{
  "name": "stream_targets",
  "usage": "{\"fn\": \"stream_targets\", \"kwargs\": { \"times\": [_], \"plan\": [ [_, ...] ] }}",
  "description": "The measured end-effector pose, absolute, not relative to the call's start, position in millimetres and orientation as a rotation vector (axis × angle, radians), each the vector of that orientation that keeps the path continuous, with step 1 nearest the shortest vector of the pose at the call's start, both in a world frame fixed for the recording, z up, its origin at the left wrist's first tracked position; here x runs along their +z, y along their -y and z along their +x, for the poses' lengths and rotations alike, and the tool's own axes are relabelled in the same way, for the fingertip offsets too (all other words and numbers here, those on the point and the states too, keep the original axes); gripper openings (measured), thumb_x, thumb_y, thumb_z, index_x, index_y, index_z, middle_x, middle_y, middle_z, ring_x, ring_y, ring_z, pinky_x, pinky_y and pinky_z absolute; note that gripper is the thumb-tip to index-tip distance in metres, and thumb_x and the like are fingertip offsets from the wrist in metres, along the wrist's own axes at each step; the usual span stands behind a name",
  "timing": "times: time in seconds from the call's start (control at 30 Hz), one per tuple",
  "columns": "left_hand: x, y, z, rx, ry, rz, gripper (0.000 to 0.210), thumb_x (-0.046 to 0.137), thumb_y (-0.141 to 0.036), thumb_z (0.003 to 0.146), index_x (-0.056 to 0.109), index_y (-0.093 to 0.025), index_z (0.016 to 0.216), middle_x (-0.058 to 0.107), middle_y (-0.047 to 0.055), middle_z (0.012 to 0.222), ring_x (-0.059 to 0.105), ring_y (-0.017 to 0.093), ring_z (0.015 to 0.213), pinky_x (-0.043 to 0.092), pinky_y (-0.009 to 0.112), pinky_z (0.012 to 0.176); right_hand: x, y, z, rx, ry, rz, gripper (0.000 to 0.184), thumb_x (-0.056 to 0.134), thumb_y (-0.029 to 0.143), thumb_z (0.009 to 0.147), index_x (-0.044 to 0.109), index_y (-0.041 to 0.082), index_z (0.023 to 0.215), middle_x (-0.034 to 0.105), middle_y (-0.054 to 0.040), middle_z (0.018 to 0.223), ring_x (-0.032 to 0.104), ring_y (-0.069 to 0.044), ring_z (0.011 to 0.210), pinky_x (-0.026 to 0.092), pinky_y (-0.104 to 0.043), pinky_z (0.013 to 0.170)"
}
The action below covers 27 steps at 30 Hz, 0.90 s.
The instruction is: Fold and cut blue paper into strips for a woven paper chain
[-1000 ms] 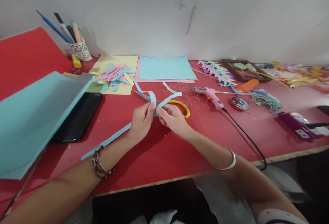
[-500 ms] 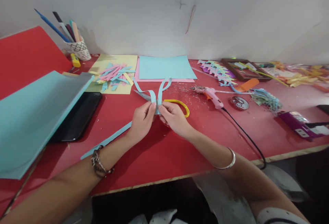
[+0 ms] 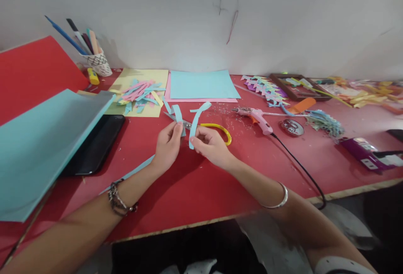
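Pinched in my left hand [image 3: 169,144] is a light blue paper strip [image 3: 176,113], its upper end bent over. My right hand [image 3: 211,143] pinches a second blue paper strip [image 3: 195,122], curled at the top and ending just below the thumb. The two strips are apart, with a small gap between my hands. Behind them on the red table lie scissors [image 3: 221,127] with yellow handles, partly hidden by my fingers. Another long blue strip [image 3: 138,168] rests on the table under my left wrist.
A yellow sheet [image 3: 147,113] carries a heap of cut paper strips [image 3: 141,91]. Blue sheets [image 3: 204,84] lie by the wall. To the right are a pink glue gun [image 3: 260,119] with its cord and a purple power strip [image 3: 362,154]. A black phone [image 3: 97,148] and pen cup [image 3: 98,63] stand left.
My hands have moved apart, the left one to the left. The blue paper between them is now two separate strips, one in each hand.
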State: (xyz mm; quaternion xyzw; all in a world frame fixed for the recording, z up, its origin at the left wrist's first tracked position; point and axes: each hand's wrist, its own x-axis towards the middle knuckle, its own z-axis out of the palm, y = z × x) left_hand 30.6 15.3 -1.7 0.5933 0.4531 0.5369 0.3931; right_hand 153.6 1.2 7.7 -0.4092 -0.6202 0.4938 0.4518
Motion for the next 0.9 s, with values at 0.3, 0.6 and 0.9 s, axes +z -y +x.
{"fn": "stream_targets", "kwargs": {
  "times": [0.3, 0.6, 0.9],
  "plan": [
    [40, -29, 7, 1.388, -1.094, 1.653, 0.026, 0.038, -0.023, 0.085, 0.044, -0.02, 0.059, 0.039, -0.005, 0.047, 0.032, 0.007, 0.038, 0.023, 0.023, 0.038, 8, -2, 155, 1.134, 1.614, -1.033, 0.017, 0.045, 0.026, 0.067, 0.037, 0.019, 0.054, 0.038, 0.0057, 0.053, 0.036, -0.007, 0.051, 0.03, -0.022, 0.051],
    [94, -29, -61, 1.234, -1.106, 1.804, 0.02, 0.035, -0.014, 0.08, 0.042, -0.019, 0.062, 0.039, -0.006, 0.047, 0.035, 0.005, 0.041, 0.027, 0.022, 0.045, 8, -2, 156, 1.087, 1.623, -1.052, 0.011, 0.041, 0.024, 0.063, 0.038, 0.02, 0.054, 0.039, 0.005, 0.055, 0.036, -0.008, 0.053, 0.029, -0.022, 0.052],
    [79, -15, -79, 1.0, -1.22, 1.926, 0.023, 0.033, -0.024, 0.078, 0.034, -0.021, 0.055, 0.037, -0.006, 0.044, 0.034, 0.008, 0.043, 0.028, 0.025, 0.05, 2, -5, 156, 1.088, 1.642, -1.056, 0.013, 0.041, 0.028, 0.064, 0.038, 0.02, 0.054, 0.04, 0.0045, 0.055, 0.037, -0.009, 0.055, 0.03, -0.023, 0.053]
  ]
}}
